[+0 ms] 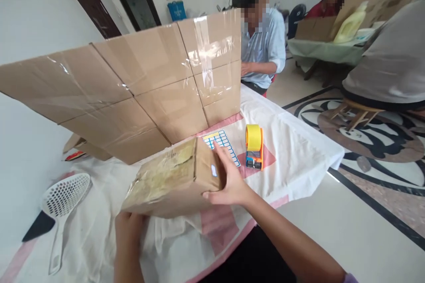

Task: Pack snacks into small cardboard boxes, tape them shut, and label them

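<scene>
A taped cardboard box (172,177) is held tilted above the cloth between my two hands. My right hand (229,179) grips its right end, thumb on the near lower edge and fingers spread over the end face, beside a small white label (213,170). At the box's left end my left hand (131,225) supports it from below; most of its fingers are hidden under the box. Just behind the box lies a sheet of blue-edged labels (223,141). To the right stands a tape dispenser (254,147) with a yellow roll.
A tall cardboard panel (149,84) stands across the table's back. On the left lie a white slotted scoop (64,199) and a dark object (39,225). Across the table sits a person (265,40). Others sit at a second table (325,48) holding a yellowish bottle (352,23).
</scene>
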`<state>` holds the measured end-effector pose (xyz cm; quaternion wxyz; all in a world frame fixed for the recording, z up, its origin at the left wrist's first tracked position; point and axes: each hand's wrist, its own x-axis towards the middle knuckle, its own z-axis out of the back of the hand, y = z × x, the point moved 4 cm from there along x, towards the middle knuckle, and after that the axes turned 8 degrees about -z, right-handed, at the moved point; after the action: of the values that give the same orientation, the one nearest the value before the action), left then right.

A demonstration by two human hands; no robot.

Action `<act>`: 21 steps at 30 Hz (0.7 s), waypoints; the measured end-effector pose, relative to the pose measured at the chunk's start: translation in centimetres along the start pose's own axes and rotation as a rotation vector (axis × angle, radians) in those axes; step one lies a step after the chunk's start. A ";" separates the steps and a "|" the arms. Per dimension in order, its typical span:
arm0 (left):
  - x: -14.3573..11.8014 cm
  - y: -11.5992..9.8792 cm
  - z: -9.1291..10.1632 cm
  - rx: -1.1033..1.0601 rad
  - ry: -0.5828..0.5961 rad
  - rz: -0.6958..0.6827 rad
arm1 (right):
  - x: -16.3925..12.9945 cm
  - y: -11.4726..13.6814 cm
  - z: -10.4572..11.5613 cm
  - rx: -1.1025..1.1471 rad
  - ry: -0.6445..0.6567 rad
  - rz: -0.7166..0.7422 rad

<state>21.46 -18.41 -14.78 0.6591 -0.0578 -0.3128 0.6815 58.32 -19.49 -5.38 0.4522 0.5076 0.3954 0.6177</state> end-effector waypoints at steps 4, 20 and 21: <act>-0.3 -0.5 0.3 -0.061 0.028 0.208 | 0.1 2.6 7.8 -0.023 -0.301 0.151; 0.1 0.5 -0.1 0.022 0.135 0.333 | 7.8 -9.3 26.0 -0.488 -1.076 -0.107; 0.1 0.4 -0.1 0.037 0.149 0.331 | 8.5 -10.1 25.8 -0.501 -1.064 -0.133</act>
<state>21.13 -18.25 -15.04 0.5603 -0.1467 -0.2367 0.7800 84.68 -7.73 -8.21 0.7320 0.5995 -0.0126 0.3233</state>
